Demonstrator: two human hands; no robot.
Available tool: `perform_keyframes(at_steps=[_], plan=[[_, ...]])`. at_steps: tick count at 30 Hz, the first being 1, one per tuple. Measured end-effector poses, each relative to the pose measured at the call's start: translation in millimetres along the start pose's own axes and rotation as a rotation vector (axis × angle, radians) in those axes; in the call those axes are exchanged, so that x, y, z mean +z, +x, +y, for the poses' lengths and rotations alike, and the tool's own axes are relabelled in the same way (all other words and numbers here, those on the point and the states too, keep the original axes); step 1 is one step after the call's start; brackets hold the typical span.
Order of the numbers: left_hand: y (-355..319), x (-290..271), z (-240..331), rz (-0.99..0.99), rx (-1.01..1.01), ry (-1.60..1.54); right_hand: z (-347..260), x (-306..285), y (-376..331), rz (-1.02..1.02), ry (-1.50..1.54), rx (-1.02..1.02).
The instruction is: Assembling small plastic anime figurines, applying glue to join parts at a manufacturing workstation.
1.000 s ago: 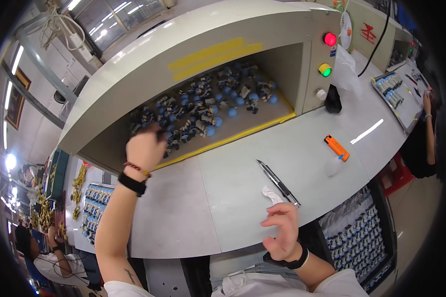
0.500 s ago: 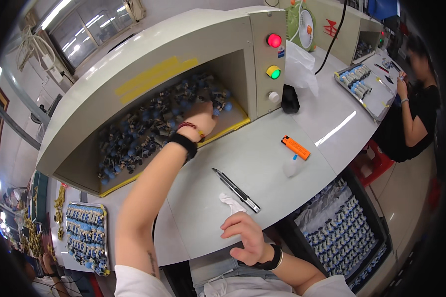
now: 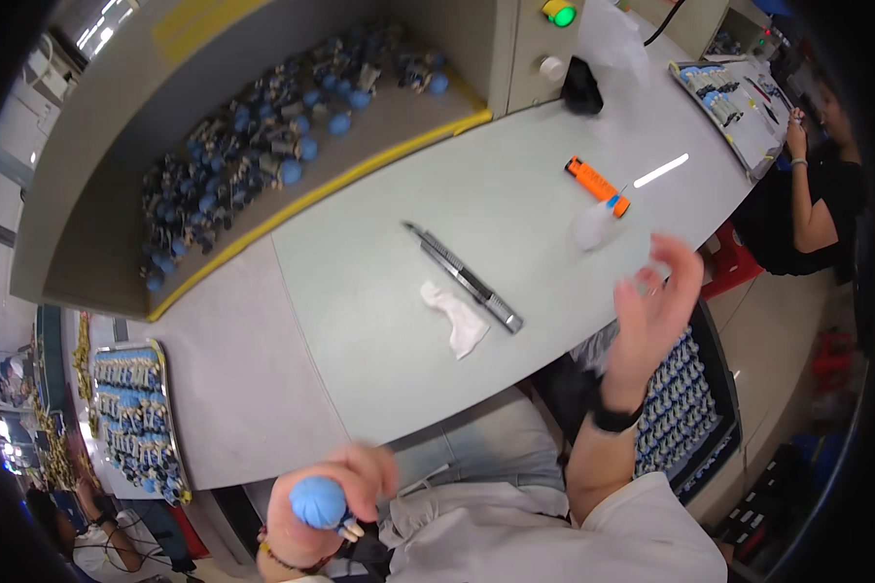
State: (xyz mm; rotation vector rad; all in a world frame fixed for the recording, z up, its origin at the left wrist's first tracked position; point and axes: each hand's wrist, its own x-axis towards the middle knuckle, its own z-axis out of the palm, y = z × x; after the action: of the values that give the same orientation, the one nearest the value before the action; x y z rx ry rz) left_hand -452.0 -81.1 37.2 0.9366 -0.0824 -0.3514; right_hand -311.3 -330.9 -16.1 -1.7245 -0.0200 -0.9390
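Note:
My left hand (image 3: 335,491) is closed on a small figurine (image 3: 319,502) with a round, ribbed blue top and pale little parts below. It holds the figurine just off the table's near edge. My right hand (image 3: 656,301), blurred by motion, is raised over the table's right edge with its fingers curled and apart; nothing shows in it. Nearest to it are a small clear bottle (image 3: 593,228) with a blue tip and a flat orange case (image 3: 598,185). A black and silver pen-shaped tool (image 3: 465,280) and a crumpled white tissue (image 3: 457,321) lie mid-table.
A grey cabinet (image 3: 87,214) with a yellow-edged opening holds a heap of similar blue-topped figurines (image 3: 253,146). A filled tray (image 3: 136,418) stands at left, a black crate (image 3: 715,398) of figurines at lower right. A person (image 3: 812,209) works at the far right beside another tray (image 3: 749,146).
My left hand has come out of the cabinet's heap and down to the near edge, now with a figurine in it. My right hand has moved up and right. The view has shifted downward.

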Motion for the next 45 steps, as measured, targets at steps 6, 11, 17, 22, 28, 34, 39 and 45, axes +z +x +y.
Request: perform_keyframes(at_steps=[6,11,17,22,28,34,39,45], plan=[[11,-9,-38,0.280,0.182,0.178,30,2,15,-0.374,-0.375,0.058],[4,-11,-49,0.302,0.142,-0.246,-3,3,-19,-0.339,0.055,0.206],[5,-16,-48,0.186,0.148,-0.198,-67,5,-78,-0.637,0.932,0.605],[6,-11,-51,0.203,0.139,-0.068,-87,17,-81,-0.878,0.950,0.799],[6,-16,-56,0.060,0.061,0.018,-81,39,-83,-0.884,0.901,0.575],[0,-28,-61,0.008,-0.016,-0.257,-81,33,-82,-0.838,0.891,0.623],[4,-44,-78,-0.320,0.212,-0.437,-81,23,-80,-0.781,1.031,0.664],[1,-43,-72,-0.144,0.198,-0.128,-82,23,-84,-0.596,1.005,0.598]])
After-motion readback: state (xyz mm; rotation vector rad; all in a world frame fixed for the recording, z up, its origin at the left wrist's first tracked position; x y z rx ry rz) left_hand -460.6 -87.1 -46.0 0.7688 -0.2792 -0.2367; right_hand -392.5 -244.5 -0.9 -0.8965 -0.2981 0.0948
